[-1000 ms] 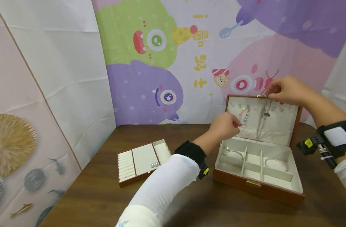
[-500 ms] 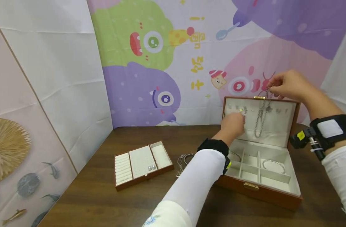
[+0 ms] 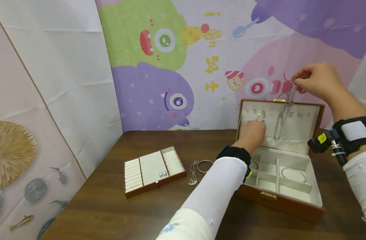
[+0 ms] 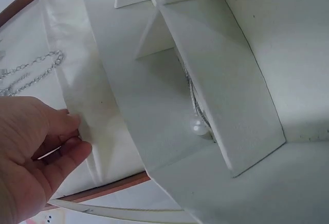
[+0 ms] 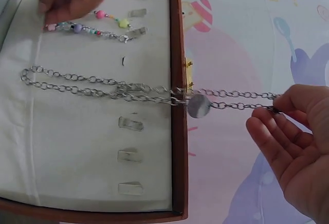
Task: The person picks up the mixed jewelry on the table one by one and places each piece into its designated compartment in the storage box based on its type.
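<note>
Across the raised lid (image 3: 301, 133) of a brown jewellery box (image 3: 287, 206) hangs a silver chain necklace (image 5: 199, 106), its end pinched by the right hand (image 3: 322, 81) above the lid's edge. The left hand (image 3: 251, 133) curls at a beaded strand (image 5: 77, 28) on the lid; whether it grips, I cannot tell. Left of the box, the bench (image 3: 111, 213) carries a tray (image 3: 151, 166) with 2 studs (image 3: 161, 174).

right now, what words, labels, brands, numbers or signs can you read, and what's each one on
"干饭" then "!": yellow characters, turned sideways and seemingly running upward on the cartoon backdrop; the character between is too blurred to read.
Disc pendant: no readable marking.
Yellow tag on the right wrist camera: no readable text.
No brand or number is legible.
</note>
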The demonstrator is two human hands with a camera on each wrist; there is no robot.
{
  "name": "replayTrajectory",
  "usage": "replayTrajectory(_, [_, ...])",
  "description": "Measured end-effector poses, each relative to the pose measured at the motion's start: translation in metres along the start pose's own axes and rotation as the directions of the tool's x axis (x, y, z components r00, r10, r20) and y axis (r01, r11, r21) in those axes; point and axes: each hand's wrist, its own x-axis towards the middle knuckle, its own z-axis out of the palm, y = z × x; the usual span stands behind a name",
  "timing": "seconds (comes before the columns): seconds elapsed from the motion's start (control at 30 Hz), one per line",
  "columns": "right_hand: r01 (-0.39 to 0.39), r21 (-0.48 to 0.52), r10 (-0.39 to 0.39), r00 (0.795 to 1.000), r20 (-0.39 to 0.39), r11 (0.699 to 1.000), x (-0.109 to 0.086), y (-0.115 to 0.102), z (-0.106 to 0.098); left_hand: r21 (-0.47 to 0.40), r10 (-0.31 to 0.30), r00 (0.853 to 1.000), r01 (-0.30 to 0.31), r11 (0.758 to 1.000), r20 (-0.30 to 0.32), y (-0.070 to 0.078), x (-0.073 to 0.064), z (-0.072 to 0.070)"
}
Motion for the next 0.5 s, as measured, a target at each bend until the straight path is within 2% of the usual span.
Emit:
replayTrajectory(0.2, [-0.048,-0.011,0.047,0.996,-0.081,0.999,-0.001,0.000,-0.002,0.008,0.068,0.998,-0.068,0.998,-0.005,-0.008,-0.009,-0.002])
replayTrajectory(0.3, [-0.035,0.006,0.036,0.994,-0.101,0.999,-0.003,0.002,-0.002,0.011,0.080,0.997,-0.080,0.997,-0.012,-0.011,-0.012,-0.003])
replayTrajectory(0.4, [0.010,0.037,-0.008,0.997,-0.072,0.999,-0.006,0.006,0.004,0.021,0.081,0.997,-0.081,0.997,-0.014,-0.011,-0.013,-0.003])
replayTrajectory(0.5, [0.053,0.094,-0.054,0.998,0.011,0.994,-0.010,0.013,0.014,0.035,0.097,0.995,-0.096,0.995,-0.015,-0.010,-0.013,-0.002])
